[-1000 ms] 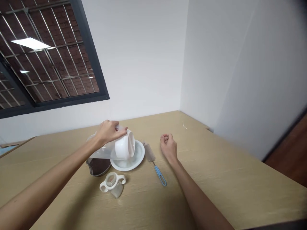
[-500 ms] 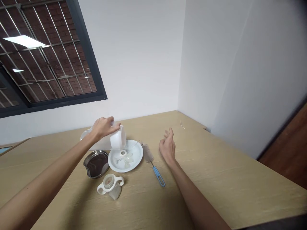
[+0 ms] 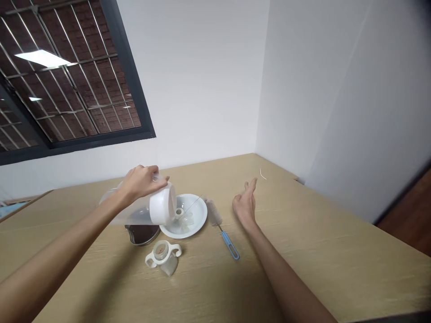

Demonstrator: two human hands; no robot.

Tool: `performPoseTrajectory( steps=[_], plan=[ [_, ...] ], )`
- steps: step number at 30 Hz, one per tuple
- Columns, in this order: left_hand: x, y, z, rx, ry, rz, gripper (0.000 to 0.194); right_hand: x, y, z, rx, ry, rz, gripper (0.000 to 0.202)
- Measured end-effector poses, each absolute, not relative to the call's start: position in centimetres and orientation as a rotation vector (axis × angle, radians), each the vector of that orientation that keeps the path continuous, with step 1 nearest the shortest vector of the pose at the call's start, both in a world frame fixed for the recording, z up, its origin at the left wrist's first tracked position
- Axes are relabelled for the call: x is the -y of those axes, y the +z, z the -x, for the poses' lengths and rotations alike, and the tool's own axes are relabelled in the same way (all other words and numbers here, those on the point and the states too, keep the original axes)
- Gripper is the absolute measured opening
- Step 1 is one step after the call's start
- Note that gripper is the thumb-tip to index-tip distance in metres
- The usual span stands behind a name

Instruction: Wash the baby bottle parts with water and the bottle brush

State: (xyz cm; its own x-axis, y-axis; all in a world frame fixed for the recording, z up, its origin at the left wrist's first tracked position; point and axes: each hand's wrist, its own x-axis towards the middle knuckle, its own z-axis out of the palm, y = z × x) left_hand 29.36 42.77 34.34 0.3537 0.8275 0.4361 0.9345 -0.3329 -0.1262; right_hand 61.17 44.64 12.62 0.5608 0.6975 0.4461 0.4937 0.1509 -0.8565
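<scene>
My left hand [image 3: 140,181] grips a translucent plastic jug [image 3: 134,211] with a white lid [image 3: 163,204] from above. The jug lies tilted on its side, lid end over the left rim of a white plate [image 3: 201,224]. In the plate are a white ring [image 3: 179,212], clear soft pieces [image 3: 186,220] and a thin wire-like stick [image 3: 195,204]. My right hand [image 3: 245,204] is empty above the table, fingers loosely extended, right of a bottle brush [image 3: 229,244] with a blue handle. Nearer me stands a two-handled baby cup [image 3: 166,260], lidless.
A round metal dish [image 3: 144,237] lies partly hidden beneath the jug. Farther back on the wooden table [image 3: 303,260] is a thin bent white strip [image 3: 263,175]. White walls [image 3: 202,89] and a barred window [image 3: 77,76] border the table.
The jug in my left hand has come nearer me and lower, now covering more of the metal dish and plate edge. My right hand's fingers have shifted slightly. The view has turned a little left.
</scene>
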Motion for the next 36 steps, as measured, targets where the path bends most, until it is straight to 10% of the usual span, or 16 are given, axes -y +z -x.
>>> performPoseTrajectory(
  steps=[14, 36],
  plan=[
    [-46.7, 32.9, -35.3, 1.469, -0.430, 2.303, 0.057, -45.3, 12.9, -61.5, 1.082, 0.180, 1.384, 0.036],
    [-43.2, 32.5, -19.0, 2.027, -1.335, 1.884, 0.050, -44.7, 13.4, -61.5, 1.085, 0.165, 1.454, 0.041]
  ],
)
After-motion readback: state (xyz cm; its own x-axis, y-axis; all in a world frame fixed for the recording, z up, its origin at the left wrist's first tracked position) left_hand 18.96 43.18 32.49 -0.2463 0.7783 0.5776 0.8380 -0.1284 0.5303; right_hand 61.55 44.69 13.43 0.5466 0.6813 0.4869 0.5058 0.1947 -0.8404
